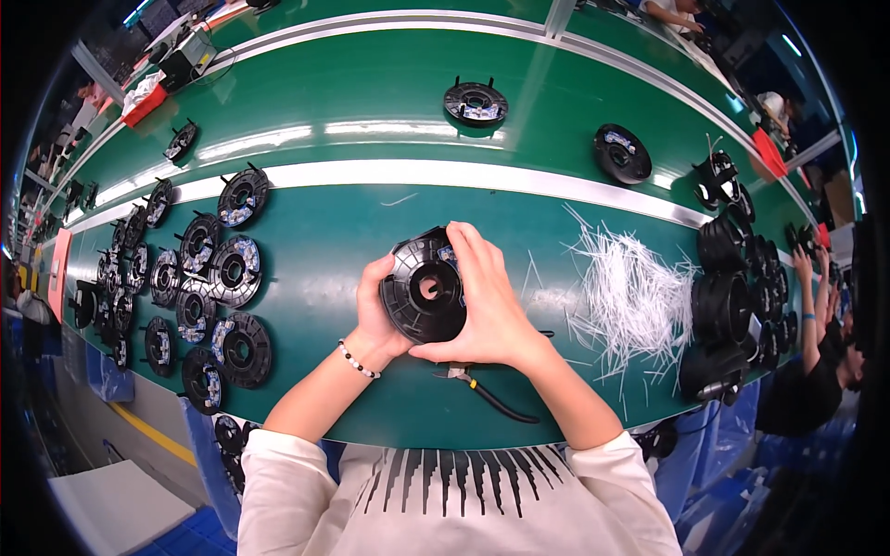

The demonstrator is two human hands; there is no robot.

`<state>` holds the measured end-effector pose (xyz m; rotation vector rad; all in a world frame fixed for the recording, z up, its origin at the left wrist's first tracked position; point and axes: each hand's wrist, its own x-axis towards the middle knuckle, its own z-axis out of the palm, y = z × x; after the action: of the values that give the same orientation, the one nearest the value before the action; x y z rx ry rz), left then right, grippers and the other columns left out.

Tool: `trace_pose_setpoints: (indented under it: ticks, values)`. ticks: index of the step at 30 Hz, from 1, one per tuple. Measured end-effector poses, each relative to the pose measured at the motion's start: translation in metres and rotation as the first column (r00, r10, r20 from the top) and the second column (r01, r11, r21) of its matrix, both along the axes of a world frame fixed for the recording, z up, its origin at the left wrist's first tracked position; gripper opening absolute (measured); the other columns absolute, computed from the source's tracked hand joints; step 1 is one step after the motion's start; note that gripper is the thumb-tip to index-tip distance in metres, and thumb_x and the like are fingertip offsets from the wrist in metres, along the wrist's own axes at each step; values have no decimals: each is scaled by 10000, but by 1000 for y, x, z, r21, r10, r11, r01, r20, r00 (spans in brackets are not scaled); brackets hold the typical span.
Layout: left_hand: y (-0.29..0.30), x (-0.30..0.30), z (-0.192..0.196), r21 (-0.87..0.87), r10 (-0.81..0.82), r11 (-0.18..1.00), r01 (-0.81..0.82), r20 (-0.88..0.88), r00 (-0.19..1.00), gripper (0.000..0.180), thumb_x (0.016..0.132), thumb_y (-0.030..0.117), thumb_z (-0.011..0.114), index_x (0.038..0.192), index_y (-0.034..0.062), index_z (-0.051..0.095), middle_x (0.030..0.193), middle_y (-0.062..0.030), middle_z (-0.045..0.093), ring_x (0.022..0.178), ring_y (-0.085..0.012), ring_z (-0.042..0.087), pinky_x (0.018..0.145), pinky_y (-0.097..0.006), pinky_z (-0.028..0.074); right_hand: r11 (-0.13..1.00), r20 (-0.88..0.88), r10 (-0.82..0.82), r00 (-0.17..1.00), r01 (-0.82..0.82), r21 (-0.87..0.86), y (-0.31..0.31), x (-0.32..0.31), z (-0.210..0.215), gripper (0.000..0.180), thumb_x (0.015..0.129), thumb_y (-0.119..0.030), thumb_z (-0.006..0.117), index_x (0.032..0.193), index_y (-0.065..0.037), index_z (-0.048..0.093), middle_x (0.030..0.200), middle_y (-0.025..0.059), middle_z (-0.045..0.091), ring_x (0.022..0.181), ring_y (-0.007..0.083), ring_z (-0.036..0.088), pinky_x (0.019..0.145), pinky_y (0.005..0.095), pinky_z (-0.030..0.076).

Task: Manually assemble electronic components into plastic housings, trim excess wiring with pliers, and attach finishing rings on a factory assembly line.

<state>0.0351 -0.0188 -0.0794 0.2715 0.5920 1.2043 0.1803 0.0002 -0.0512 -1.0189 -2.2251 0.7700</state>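
Both of my hands grip a black round plastic housing (pixel 405 301) with a hole through its middle, raised over the green bench. My left hand (pixel 375 310) wraps its left edge, a beaded bracelet on the wrist. On the opposite side, my right hand (pixel 489 301) curls over the rim, fingers at the top and thumb underneath. A bit of blue circuit board shows beside the right fingers; the rest of it is hidden by that hand. Below the hands lie cutting pliers (pixel 491 397) with black and yellow handles, their jaws pointing left.
Several similar black housings with circuit boards (pixel 235 271) crowd the left side. A heap of white plastic strips (pixel 635 292) lies to the right, beside stacked black rings (pixel 720 308). Beyond a pale rail, a conveyor belt (pixel 371 79) carries more housings (pixel 476 102). Other people work at the far right.
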Motion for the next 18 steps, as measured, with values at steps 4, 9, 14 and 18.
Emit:
trace_pose_setpoints:
  ticks: [4, 9, 14, 18]
  values:
    - [-1, 8, -4, 0, 27, 1000, -27, 51, 998, 484, 750, 366, 471, 1097, 29, 490, 1009, -130, 572, 896, -222, 576, 787, -353, 487, 992, -32, -122, 992, 123, 40, -9, 1, -16, 1127, 432, -379, 784, 1299, 44, 203, 1306, 237, 246, 1163, 407, 297, 950, 470, 295]
    - [8, 27, 5, -78, 84, 993, -84, -2, 996, 462, 773, 379, 451, 1056, 21, 527, 1017, -110, 582, 898, -224, 572, 802, -367, 478, 955, -163, -216, 963, 243, 172, -7, 11, -27, 1041, 456, -378, 769, 1257, 58, 268, 1286, 239, 305, 1157, 419, 309, 949, 483, 292]
    - [28, 22, 23, -119, 7, 993, 5, 104, 995, 479, 790, 439, 406, 988, 25, 543, 976, -131, 593, 879, -252, 574, 797, -383, 467, 867, -220, 150, 964, -21, 498, 11, 31, -27, 448, 600, -116, 710, 1029, -83, 586, 1104, 85, 554, 1004, 248, 527, 955, 456, 301]
    - [27, 23, 29, -115, -37, 992, 45, 68, 997, 469, 788, 440, 422, 995, 35, 534, 986, -127, 587, 891, -250, 565, 822, -371, 451, 867, -245, 201, 949, -55, 496, 8, 37, -23, 353, 590, -58, 699, 932, -67, 611, 900, 57, 618, 820, 209, 590, 924, 446, 360]
